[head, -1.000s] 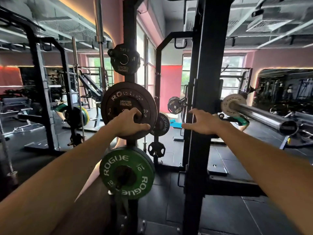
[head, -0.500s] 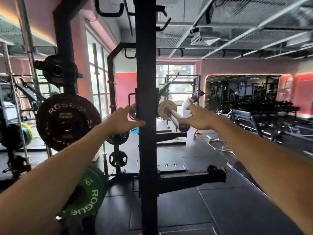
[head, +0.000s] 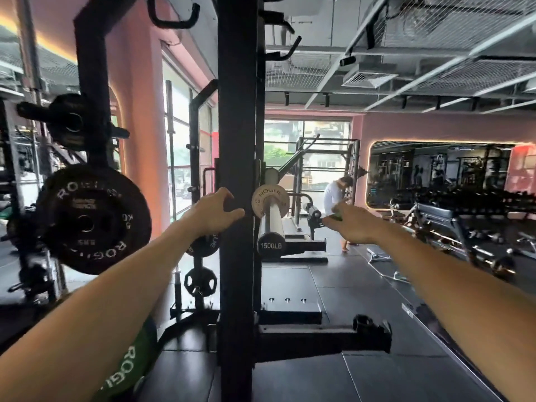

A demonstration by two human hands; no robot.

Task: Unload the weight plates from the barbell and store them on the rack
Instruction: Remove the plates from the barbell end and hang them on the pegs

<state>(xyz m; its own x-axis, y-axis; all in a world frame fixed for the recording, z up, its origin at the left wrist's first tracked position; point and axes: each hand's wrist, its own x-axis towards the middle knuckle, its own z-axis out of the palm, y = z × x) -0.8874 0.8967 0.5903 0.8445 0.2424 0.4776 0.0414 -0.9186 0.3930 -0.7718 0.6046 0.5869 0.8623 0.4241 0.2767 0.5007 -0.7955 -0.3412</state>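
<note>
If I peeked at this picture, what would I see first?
First, two bare arms reaching forward: the left hand touches the tall black rack post in the middle, and the right hand stretches out open beside it. Between them a silver barbell sleeve points at you, its end cap reading 1500LB. On the left, a big black Rogue plate hangs on the rack.

Head-height view forward, close behind rack upright [head: 236,198]
</note>
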